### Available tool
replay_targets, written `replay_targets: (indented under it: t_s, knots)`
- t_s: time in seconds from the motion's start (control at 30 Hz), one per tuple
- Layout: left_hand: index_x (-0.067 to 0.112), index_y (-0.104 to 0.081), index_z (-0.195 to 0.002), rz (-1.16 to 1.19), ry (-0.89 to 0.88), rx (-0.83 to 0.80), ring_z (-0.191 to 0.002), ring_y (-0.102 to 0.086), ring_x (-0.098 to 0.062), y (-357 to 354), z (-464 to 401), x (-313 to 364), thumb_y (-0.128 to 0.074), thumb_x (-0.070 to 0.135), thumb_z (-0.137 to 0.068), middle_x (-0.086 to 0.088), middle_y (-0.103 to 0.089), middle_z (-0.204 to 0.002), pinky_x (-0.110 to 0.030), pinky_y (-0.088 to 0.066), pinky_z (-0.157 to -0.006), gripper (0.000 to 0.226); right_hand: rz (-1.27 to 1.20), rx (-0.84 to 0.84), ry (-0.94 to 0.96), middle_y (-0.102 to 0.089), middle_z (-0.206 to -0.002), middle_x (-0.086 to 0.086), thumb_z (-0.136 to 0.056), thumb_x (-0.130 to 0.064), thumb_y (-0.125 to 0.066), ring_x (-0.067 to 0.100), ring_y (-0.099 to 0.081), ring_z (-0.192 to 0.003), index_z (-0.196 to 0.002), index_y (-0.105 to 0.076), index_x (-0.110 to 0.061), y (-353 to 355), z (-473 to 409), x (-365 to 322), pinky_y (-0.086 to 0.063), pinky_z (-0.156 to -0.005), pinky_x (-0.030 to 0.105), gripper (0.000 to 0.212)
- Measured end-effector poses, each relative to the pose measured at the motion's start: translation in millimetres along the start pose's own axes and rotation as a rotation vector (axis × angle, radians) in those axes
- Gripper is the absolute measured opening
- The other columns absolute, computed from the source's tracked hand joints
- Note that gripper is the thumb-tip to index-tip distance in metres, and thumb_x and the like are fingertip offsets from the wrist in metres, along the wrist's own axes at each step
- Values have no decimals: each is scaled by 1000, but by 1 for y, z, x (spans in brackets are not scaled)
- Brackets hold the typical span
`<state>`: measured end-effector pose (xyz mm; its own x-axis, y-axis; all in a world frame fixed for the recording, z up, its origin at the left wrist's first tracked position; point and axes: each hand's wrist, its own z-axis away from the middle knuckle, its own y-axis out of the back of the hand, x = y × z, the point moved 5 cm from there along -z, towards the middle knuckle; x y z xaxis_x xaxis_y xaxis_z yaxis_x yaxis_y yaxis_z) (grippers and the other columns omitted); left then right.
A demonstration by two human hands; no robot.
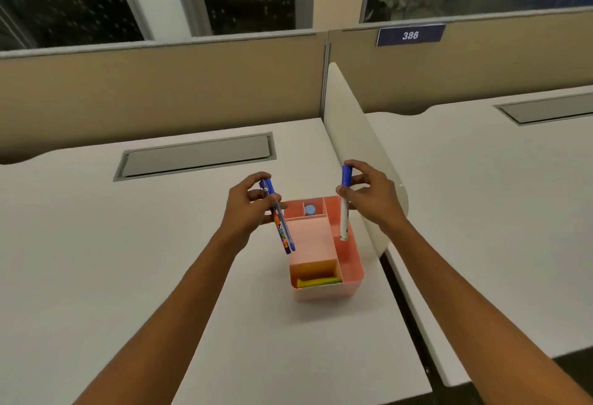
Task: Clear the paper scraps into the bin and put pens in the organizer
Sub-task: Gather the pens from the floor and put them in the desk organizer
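A pink organizer (351, 260) with several compartments stands on the white desk, close to the side divider. My left hand (247, 208) grips a bundle of blue pens (279, 221), tips down, just left of the organizer. My right hand (372, 192) holds a white marker with a blue cap (344, 212) upright, its lower end over the long right compartment. A small blue-capped item (310, 209) sits in a back compartment. Yellow and green paper (317, 282) lies in the front compartment. No bin is in view.
A grey cable hatch (195, 156) is set into the desk (96, 260) behind my hands. A white curved divider (359, 147) separates this desk from the neighbouring desk (497, 196) on the right. Beige partition walls (160, 90) run along the back.
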<state>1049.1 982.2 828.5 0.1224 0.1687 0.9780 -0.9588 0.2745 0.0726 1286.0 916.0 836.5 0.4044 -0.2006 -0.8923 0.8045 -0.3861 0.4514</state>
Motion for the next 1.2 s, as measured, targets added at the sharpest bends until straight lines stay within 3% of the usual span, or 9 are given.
replay_targets:
  t_s: [0.2, 0.6, 0.77, 0.93, 1.07, 1.2]
  knots:
    - [19, -54, -124, -50, -31, -13, -78, -74, -22, -14, -48, 11, -62, 2, -90, -18, -67, -105, -26, -60, -61, 39, 55, 14, 4, -63, -105, -3, -83, -24, -76, 26, -67, -92, -132, -54, -26, -4, -32, 10, -59, -85, 48, 54]
    - [27, -55, -116, -165, -136, 39, -79, -74, -20, -27, -95, 6, -58, 1, -91, -11, -68, -102, -33, -61, -71, 36, 59, 4, -1, -67, -114, 7, -84, -22, -75, 23, -66, -87, -134, -53, -23, -9, -58, 26, -60, -83, 42, 54]
    - [21, -55, -123, -206, -164, 17, -80, -74, -19, -37, -100, -2, -55, 1, -93, -10, -68, -100, -35, -62, -75, 36, 67, -5, -6, -68, -114, 6, -84, -22, -75, 19, -63, -84, -133, -54, -23, -14, -63, 31, -55, -78, 32, 53]
    - [14, -53, -128, -237, -191, -10, -84, -73, -24, -41, -92, 3, -53, 1, -95, -14, -66, -102, -43, -60, -81, 36, 59, -23, -4, -67, -114, 6, -85, -21, -75, 20, -63, -84, -134, -54, -22, -19, -65, 30, -56, -80, 35, 53]
    - [18, -53, -125, -147, -269, 16, -81, -74, -23, -40, -82, 35, -55, 1, -94, -15, -66, -102, -35, -61, -73, 35, 58, -20, 22, -65, -106, 1, -84, -21, -76, 22, -64, -80, -132, -55, -23, -19, -66, 29, -57, -79, 34, 53]
    - [22, -55, -120, -26, -216, -50, -78, -74, -22, -67, -45, 31, -57, -2, -91, -13, -67, -97, -29, -60, -65, 38, 71, -22, 35, -65, -107, 2, -84, -21, -75, 20, -63, -84, -131, -55, -24, -21, -70, 26, -57, -82, 36, 51]
